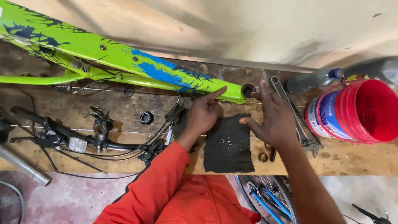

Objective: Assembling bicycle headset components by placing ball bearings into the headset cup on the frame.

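A lime-green bicycle frame (103,56) with blue and black splashes lies across a wooden bench (352,159). Its open head tube (248,90) faces right. My left hand (204,113) rests against the frame's tube just left of the head tube, index finger stretched along it. My right hand (273,117) is spread open beside the head tube, fingertips touching its rim, holding nothing. Below both hands lies a black cloth (229,145) with several small steel bearing balls (226,142) on it.
A black handlebar with stem and cables (83,139) lies at the left, a headset cup (146,118) near it. An adjustable wrench (296,120), a red bucket (358,112), a plastic bottle (313,79), a small ring (263,157) sit at right. A wheel (269,197) stands below.
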